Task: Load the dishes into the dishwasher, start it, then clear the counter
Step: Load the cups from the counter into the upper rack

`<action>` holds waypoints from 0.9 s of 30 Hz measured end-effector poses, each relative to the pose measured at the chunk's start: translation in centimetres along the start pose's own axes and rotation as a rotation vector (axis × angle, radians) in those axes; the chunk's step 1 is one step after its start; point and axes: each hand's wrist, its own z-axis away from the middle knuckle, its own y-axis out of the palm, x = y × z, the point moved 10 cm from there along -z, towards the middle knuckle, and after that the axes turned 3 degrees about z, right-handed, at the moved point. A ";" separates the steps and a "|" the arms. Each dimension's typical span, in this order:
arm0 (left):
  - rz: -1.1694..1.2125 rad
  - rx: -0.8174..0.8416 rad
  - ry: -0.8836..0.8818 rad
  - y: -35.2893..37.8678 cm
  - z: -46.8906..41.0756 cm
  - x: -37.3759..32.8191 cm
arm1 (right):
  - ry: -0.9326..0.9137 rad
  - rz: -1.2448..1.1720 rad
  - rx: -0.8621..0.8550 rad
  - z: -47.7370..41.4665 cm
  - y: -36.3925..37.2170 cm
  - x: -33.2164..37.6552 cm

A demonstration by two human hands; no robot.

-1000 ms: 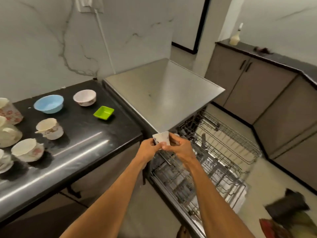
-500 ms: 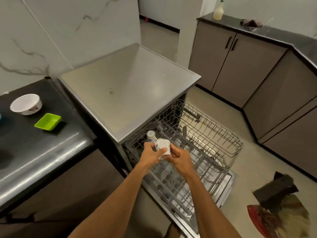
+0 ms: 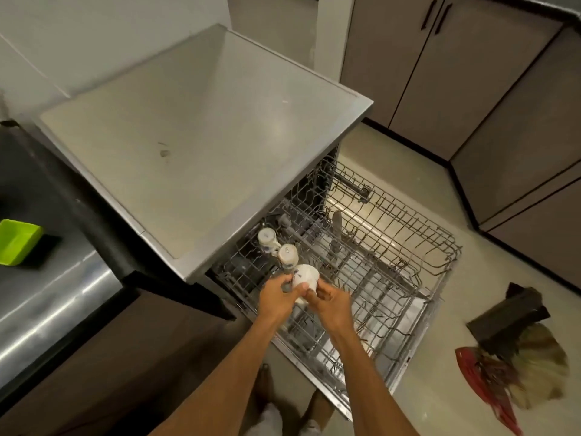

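A white cup (image 3: 306, 275) is held upside down between both hands, just above the near-left part of the pulled-out wire rack (image 3: 440, 253) of the open dishwasher (image 3: 201, 127). My left hand (image 3: 276, 297) grips its left side and my right hand (image 3: 330, 302) its right side. Two more cups stand upside down in the rack behind it, one cup (image 3: 287, 254) close to my fingers and the other cup (image 3: 267, 238) further back. A lower rack shows beneath.
The dishwasher's flat steel top is on the left of the rack. A green square dish (image 3: 17, 242) sits on the dark counter (image 3: 47, 297) at far left. Brown cabinets (image 3: 440, 73) line the right. A broom and dustpan (image 3: 515, 347) lie on the floor to the right.
Both hands carried the white cup down from the dishwasher's front edge to the near-left of the rack. My view swung right and down, so the counter's cups and bowls left the frame.
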 end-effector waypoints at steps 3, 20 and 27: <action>-0.054 0.022 0.021 0.8 -2.3 0.8 | 0.046 -0.017 -0.090 -2.0 0.1 -1.6; -0.091 0.080 -0.048 5.1 -11.4 4.3 | 0.256 0.151 -0.183 -11.2 0.6 -7.1; -0.058 0.135 -0.080 6.0 -12.9 5.4 | 0.296 0.236 -0.177 -13.0 0.7 -8.0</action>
